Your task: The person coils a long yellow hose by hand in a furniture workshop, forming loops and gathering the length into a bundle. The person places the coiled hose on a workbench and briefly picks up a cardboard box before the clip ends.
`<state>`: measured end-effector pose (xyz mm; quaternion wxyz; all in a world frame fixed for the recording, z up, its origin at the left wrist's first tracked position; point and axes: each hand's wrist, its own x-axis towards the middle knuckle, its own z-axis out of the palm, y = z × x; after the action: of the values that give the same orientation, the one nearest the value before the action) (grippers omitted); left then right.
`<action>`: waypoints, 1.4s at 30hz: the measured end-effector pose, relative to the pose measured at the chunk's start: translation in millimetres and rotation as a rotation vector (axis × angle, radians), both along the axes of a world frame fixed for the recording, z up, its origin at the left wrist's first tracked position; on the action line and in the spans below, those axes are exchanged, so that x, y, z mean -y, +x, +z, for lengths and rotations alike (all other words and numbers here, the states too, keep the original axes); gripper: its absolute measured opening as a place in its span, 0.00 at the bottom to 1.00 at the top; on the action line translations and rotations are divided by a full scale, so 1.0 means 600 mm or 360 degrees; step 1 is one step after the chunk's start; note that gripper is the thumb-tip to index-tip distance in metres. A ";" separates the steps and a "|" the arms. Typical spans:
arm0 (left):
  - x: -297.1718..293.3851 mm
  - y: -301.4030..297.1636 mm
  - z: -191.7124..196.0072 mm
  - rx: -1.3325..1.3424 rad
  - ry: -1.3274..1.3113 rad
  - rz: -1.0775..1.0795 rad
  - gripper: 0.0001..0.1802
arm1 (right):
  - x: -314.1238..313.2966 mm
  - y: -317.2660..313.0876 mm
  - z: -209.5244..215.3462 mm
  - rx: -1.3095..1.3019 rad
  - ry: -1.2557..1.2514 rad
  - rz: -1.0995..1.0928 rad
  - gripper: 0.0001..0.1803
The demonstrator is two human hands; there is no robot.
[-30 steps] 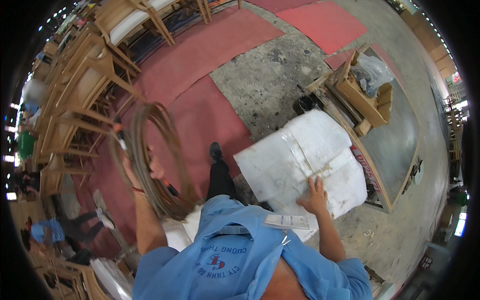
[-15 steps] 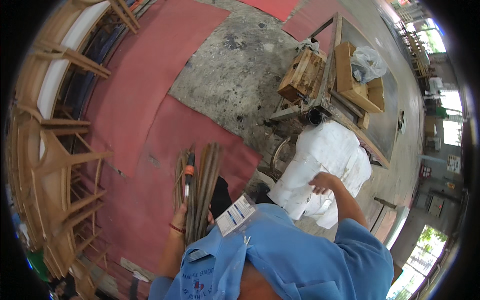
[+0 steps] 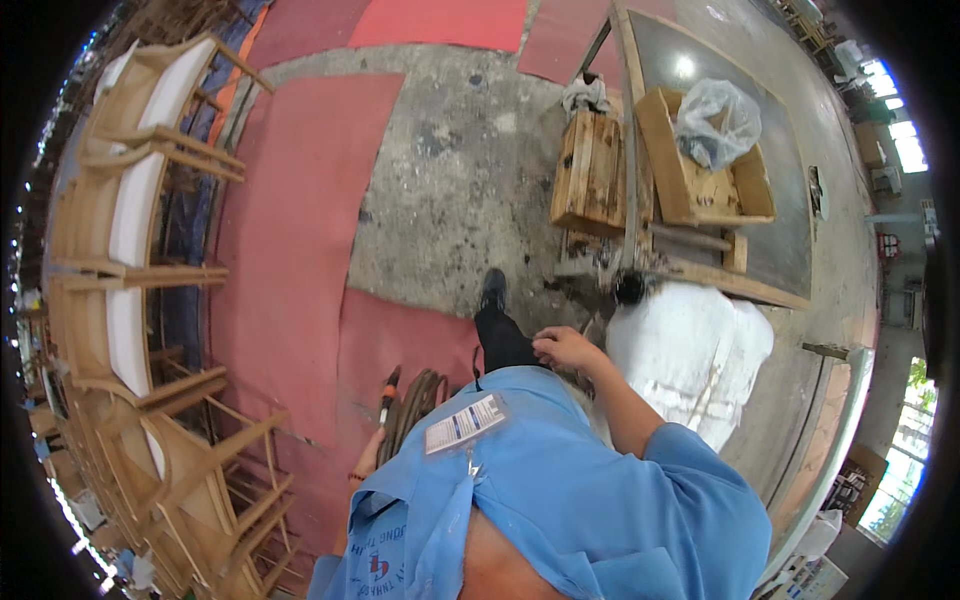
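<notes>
My left hand (image 3: pixel 371 453) is low on the left, partly hidden by my blue shirt. Its fingers are wrapped around a bundle of thick brown coiled hose (image 3: pixel 413 405), though I cannot tell whether it is hose or cable. A slim tool with an orange and black handle (image 3: pixel 389 391) sticks up from the same grip. Over my stepping leg, in front of my waist, hangs my right hand (image 3: pixel 564 347). Its fingers are loosely bent with nothing visible in them. A white wrapped bundle (image 3: pixel 685 350) lies to the right of that forearm.
Wooden chair frames with white seats (image 3: pixel 130 225) line the left side. Red mats (image 3: pixel 290 200) cover part of the stained concrete floor (image 3: pixel 455 170). Ahead right stand a wooden box (image 3: pixel 590 170) and a dark-topped table (image 3: pixel 780 250), which bears an open tray (image 3: pixel 665 180) with a plastic bag (image 3: pixel 718 125).
I have stepped forward, and one shoe now shows ahead. My right hand has swung left, away from the white bundle. The coiled hose has dropped closer to my body, still in my left hand.
</notes>
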<state>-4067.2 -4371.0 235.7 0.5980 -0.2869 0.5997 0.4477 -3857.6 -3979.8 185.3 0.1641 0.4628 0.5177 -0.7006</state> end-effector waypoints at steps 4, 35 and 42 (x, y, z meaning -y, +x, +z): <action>-0.107 -0.101 0.021 -0.0109 -0.0037 -0.0018 0.27 | -0.136 -0.159 -0.049 -0.0033 -0.0023 -0.0171 0.12; -1.167 -0.783 0.006 -0.0528 -0.0154 -0.1016 0.25 | -0.795 -0.317 -0.448 -0.0562 -0.0461 -0.4830 0.20; -1.305 -0.828 0.091 -0.0776 -0.0309 -0.1188 0.25 | -0.702 -0.448 -0.566 -0.0153 -0.0881 -0.5147 0.16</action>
<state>-4564.1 -3587.8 290.4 0.5300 0.0080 0.8246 0.1976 -4126.2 -3558.5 -154.2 0.6374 -0.4282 0.6044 0.2125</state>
